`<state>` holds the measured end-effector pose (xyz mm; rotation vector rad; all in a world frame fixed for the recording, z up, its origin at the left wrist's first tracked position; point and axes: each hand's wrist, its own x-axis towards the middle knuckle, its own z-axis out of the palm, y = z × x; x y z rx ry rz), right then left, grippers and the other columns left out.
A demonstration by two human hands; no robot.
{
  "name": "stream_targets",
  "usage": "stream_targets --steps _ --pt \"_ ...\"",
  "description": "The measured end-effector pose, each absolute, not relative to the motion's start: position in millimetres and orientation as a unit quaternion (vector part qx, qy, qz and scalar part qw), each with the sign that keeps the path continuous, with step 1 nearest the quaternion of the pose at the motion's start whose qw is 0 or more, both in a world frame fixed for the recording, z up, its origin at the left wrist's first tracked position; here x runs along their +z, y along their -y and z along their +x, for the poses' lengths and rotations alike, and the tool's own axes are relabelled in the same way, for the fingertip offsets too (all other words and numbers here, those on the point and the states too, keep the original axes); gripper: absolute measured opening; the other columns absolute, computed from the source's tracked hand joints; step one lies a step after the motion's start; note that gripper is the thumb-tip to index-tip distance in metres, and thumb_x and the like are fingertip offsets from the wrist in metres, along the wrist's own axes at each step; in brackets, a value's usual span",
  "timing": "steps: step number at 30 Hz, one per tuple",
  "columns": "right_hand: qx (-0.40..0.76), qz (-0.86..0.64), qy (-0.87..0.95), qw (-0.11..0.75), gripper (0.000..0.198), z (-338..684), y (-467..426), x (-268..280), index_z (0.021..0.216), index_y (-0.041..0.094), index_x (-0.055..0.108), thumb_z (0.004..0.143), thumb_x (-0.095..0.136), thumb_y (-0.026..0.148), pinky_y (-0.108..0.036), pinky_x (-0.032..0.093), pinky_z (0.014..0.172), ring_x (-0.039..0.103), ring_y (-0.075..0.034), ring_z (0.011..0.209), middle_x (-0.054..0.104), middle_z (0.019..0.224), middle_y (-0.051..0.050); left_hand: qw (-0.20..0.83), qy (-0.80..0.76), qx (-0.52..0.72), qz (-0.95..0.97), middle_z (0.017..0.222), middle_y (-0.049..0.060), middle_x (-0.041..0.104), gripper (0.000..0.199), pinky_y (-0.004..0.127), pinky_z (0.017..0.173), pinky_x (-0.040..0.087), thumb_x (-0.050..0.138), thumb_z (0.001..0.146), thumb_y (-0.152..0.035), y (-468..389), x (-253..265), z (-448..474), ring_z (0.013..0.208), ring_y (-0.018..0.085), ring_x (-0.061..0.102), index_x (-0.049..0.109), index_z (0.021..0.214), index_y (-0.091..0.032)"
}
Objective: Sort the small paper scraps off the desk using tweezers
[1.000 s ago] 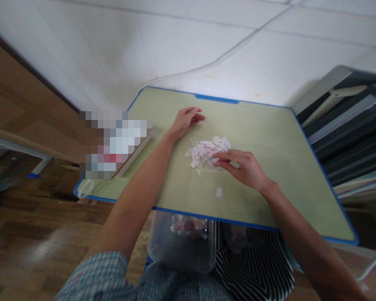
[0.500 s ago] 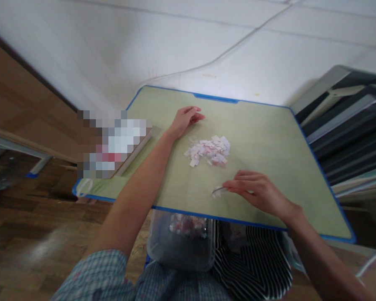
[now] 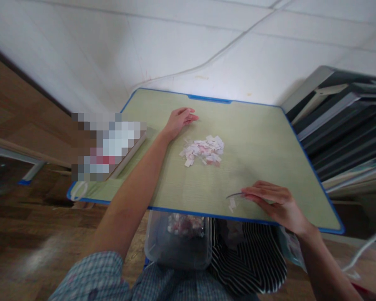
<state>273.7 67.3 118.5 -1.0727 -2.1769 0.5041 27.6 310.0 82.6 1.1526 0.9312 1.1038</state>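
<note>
My right hand point(image 3: 271, 200) is closed on thin, curved tweezers point(image 3: 235, 195), held over the near edge of the table. Small pale scraps point(image 3: 232, 203) are just below the tweezer tips; whether they touch the tips I cannot tell. A loose pile of small white and pinkish paper-like pieces point(image 3: 203, 150) lies mid-table, beyond the tweezers and to their left. My left hand point(image 3: 179, 122) rests on the table past the pile's far left side, fingers loosely bent and apart, with nothing visible in them.
The pale green table point(image 3: 260, 138) has a blue rim. A pixelated box-like object point(image 3: 122, 146) sits at its left. Below the near edge are a clear plastic bin point(image 3: 178, 251) and black-and-white striped fabric point(image 3: 253, 259). Dark folded frames point(image 3: 344, 121) lean at the right, a wall behind.
My right hand and the tweezers have moved right and slightly nearer to me, and small scraps now show below the tips. My left hand stays by the pile. The view has shifted slightly.
</note>
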Motion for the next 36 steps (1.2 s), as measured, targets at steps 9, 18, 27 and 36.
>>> stream_targets --steps 9,18,27,36 --pt "0.277 -0.382 0.832 0.291 0.033 286.7 -43.8 119.1 0.108 0.03 0.065 0.083 0.057 0.011 -0.028 0.052 0.056 0.064 -0.016 0.067 0.07 0.076 -0.003 0.592 -0.406 0.474 0.51 0.074 0.003 0.067 0.019 0.026 0.084 0.046 0.051 0.084 -0.034 -309.7 82.8 27.9 0.078 0.012 0.066 0.058 0.084 -0.017" --pt "0.21 -0.54 0.75 0.318 0.017 299.4 -50.0 123.4 0.093 0.025 0.071 0.077 0.066 0.026 -0.028 0.056 0.055 0.069 -0.019 0.061 0.074 0.072 -0.003 0.594 -0.402 0.476 0.509 0.072 0.002 0.068 0.016 0.023 0.08 0.047 0.046 0.086 -0.027 -309.2 83.3 28.2 0.076 0.01 0.065 0.057 0.084 -0.016" --pt "0.252 -0.622 0.635 0.382 0.026 224.0 -97.1 97.0 0.092 0.013 0.073 0.072 0.064 0.026 -0.029 0.056 0.053 0.067 -0.018 0.057 0.073 0.072 -0.007 0.609 -0.392 0.483 0.493 0.069 0.002 0.067 0.017 0.02 0.072 0.046 0.043 0.088 -0.022 -309.5 83.0 27.9 0.071 0.009 0.064 0.058 0.084 -0.014" --pt "0.345 -0.499 0.741 0.288 0.024 174.0 -88.1 101.8 0.096 0.017 0.072 0.076 0.06 0.014 -0.027 0.055 0.062 0.067 -0.015 0.064 0.075 0.082 -0.005 0.615 -0.394 0.481 0.484 0.066 0.0 0.066 0.018 0.018 0.072 0.045 0.041 0.089 -0.019 -306.0 87.6 29.0 0.07 0.007 0.064 0.057 0.083 -0.013"
